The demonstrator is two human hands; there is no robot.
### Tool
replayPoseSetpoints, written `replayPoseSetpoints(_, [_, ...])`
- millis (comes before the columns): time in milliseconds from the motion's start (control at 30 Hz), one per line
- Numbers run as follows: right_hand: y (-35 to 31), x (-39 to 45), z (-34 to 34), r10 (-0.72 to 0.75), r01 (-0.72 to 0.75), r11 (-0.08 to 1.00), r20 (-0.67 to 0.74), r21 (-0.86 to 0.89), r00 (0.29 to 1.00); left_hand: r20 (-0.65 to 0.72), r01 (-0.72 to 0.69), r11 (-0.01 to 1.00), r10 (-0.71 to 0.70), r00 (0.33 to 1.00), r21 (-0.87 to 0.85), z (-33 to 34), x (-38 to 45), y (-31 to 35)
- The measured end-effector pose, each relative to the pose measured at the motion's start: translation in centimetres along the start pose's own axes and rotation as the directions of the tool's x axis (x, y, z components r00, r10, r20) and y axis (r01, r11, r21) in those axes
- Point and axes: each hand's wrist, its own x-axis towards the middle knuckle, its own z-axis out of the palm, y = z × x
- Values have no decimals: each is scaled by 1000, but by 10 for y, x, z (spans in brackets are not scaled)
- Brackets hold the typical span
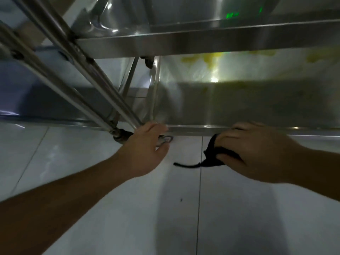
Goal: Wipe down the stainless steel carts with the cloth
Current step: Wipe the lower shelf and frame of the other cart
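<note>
A stainless steel cart (202, 44) fills the upper view, seen from low down, with an upper shelf and a lower shelf (239, 107). My right hand (257, 150) grips a dark cloth (213, 155) and presses it against the lower shelf's front rim (193, 130); a thin strip of cloth trails down to the left. My left hand (145, 150) holds the shelf's near left corner, where the cart leg (103, 85) meets it. Its fingertips are hidden behind the rim.
A second steel cart (36, 100) stands close on the left, its leg and caster (121, 137) beside my left hand. Yellowish smears (211, 58) show at the back of the lower shelf. Pale floor tiles (165, 208) spread below.
</note>
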Motion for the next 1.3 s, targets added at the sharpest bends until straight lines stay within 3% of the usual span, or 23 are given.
replayPoseSetpoints(33, [-15,28,9,1,0,1000,-193,5,981,23,54,998,-53,998,-31,4,2,-11])
replayPoseSetpoints(67, [-17,43,11,85,-78,995,-131,58,988,54,106,993,-104,993,-45,7,3,-23])
replayPoseSetpoints(200, [-22,92,34,337,-261,913,-218,314,916,164,326,936,-303,939,-135,12,3,-64])
replayPoseSetpoints(300, [-32,144,32,415,-304,887,-308,349,856,154,406,906,-387,909,-123,5,10,-85])
replayPoseSetpoints(400, [-41,190,30,388,-288,912,-391,292,834,141,430,889,-411,901,-156,-8,19,-90])
replayPoseSetpoints(500, [-55,236,34,400,-294,905,-383,307,832,-5,322,774,-387,922,-545,-12,28,-82])
replayPoseSetpoints(600, [-67,272,43,341,-232,889,-234,395,910,-299,88,791,-329,896,-606,-14,45,-79])
replayPoseSetpoints(700, [-64,279,55,240,-173,923,-165,343,956,-269,28,630,-371,889,-776,-13,60,-75])
replayPoseSetpoints(800, [-48,250,66,338,-259,908,-208,330,918,-265,-56,507,-350,899,-860,-6,66,-69])
replayPoseSetpoints(1000, [58,117,81,664,-585,745,-266,321,699,-356,-149,511,-336,872,-847,3,73,-70])
replayPoseSetpoints(1067, [90,74,80,811,-724,586,-253,364,528,-354,-160,484,-342,870,-861,5,75,-70])
replayPoseSetpoints(1133, [100,51,82,938,-831,343,-214,437,275,-351,-155,474,-359,865,-867,7,75,-69])
replayPoseSetpoints(1200, [96,61,83,979,-854,185,-167,486,117,-367,-171,461,-377,851,-871,9,76,-69])
replayPoseSetpoints(1233, [91,76,82,984,-852,159,-153,499,94,-376,-183,454,-383,844,-872,9,76,-68])
replayPoseSetpoints(1300, [76,119,77,977,-844,206,-158,496,146,-389,-195,462,-373,842,-865,9,76,-68])
